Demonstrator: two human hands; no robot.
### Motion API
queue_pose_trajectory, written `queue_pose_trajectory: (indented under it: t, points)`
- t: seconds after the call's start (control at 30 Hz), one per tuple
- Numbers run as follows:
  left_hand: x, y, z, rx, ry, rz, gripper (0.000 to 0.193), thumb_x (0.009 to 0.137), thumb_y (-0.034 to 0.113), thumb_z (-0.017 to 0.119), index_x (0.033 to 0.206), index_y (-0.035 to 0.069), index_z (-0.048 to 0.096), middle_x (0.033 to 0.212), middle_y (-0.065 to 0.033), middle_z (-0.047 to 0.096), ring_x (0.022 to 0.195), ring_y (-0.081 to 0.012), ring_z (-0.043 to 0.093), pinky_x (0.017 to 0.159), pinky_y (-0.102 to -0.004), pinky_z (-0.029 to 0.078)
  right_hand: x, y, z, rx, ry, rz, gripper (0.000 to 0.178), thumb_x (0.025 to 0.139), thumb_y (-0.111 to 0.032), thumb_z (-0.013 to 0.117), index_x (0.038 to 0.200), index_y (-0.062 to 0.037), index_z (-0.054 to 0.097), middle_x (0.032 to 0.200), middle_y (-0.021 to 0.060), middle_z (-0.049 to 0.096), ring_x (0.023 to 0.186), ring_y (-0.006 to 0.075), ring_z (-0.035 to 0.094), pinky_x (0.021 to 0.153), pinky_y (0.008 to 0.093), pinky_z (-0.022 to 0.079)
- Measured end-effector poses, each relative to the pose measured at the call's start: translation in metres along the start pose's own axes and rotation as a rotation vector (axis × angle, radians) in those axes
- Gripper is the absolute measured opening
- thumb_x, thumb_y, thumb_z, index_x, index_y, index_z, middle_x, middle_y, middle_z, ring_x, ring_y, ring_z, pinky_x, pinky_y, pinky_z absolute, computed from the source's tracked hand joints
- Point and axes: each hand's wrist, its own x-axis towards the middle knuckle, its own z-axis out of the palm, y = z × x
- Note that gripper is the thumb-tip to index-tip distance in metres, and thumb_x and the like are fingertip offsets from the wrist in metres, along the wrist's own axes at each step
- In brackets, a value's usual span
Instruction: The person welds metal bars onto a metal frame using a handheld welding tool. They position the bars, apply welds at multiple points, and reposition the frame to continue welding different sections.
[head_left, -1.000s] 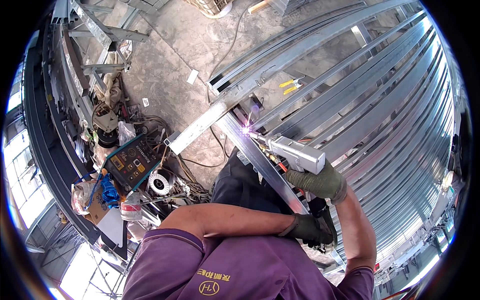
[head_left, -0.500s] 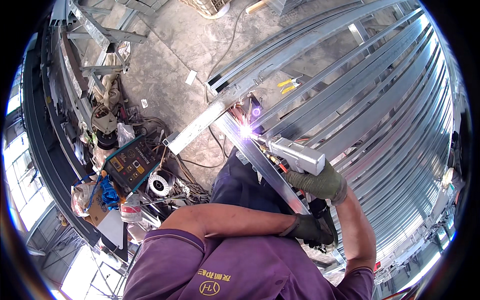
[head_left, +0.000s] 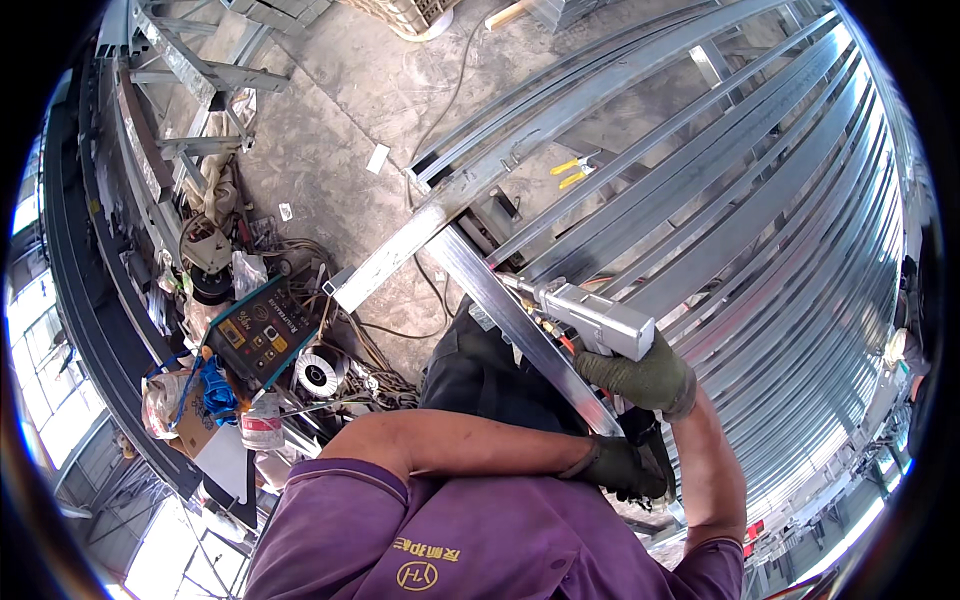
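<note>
The right hand (head_left: 640,378), gloved, is wrapped around the torch (head_left: 600,320), which reaches forward and left from it, its nozzle just beside the far part of the near bar (head_left: 518,328). The left hand (head_left: 620,467), gloved too, lies nearer the body by the bar's close end, apart from the right; its fingers look curled, but the angle hides whether they grip anything. Because one hand alone appears to carry the torch, a small turn of that wrist could swing the nozzle off the joint near the crossbeam (head_left: 405,258), ahead and left of both hands. If the torch fires, sparks could drop on the dark trousers (head_left: 462,362), left of the right hand and close under the bar, or catch the bare left forearm (head_left: 490,440). The slats (head_left: 600,240) ahead and right of the right hand could shift if that arm bumped them. Farther left of the hands, the cables (head_left: 352,345) lie tangled by the spool (head_left: 317,372) and the machine (head_left: 265,330); a pull there might snag.
</note>
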Motion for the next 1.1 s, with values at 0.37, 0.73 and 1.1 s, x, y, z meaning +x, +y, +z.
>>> queue_pose_trajectory:
  t: [0.37, 0.73, 1.1]
  points:
    - [-0.005, 0.008, -0.013, -0.022, 0.056, 0.061, 0.034, 0.107, 0.040, 0.071, 0.121, 0.011, 0.078, 0.094, -0.0018, 0.077, 0.081, -0.0113, 0.071, 0.073, -0.0310, 0.058, 0.016, -0.001, -0.007, 0.119, -0.025, -0.117, 0.073, 0.092, -0.011, 0.091, 0.157, -0.0036, 0.059, 0.140, 0.0068, 0.074, 0.123, 0.0132, 0.066, 0.106, 0.0337, 0.055]
    - [-0.010, 0.012, -0.016, -0.097, 0.091, 0.001, 0.036, 0.107, 0.044, 0.071, 0.122, 0.012, 0.078, 0.090, -0.0001, 0.076, 0.076, -0.0109, 0.068, 0.068, -0.0302, 0.056, 0.026, 0.005, -0.010, 0.152, -0.051, -0.116, 0.072, 0.092, -0.011, 0.092, 0.156, -0.0034, 0.060, 0.139, 0.0089, 0.074, 0.122, 0.0158, 0.068, 0.105, 0.0355, 0.058]
    - [-0.005, 0.008, -0.017, -0.120, 0.092, 0.007, 0.035, 0.107, 0.044, 0.072, 0.119, 0.012, 0.078, 0.092, 0.0003, 0.075, 0.080, -0.0107, 0.068, 0.071, -0.0306, 0.056, 0.030, 0.008, -0.013, 0.145, -0.082, -0.151, 0.073, 0.093, -0.012, 0.092, 0.157, -0.0048, 0.059, 0.137, 0.0072, 0.075, 0.121, 0.0140, 0.068, 0.104, 0.0341, 0.059]
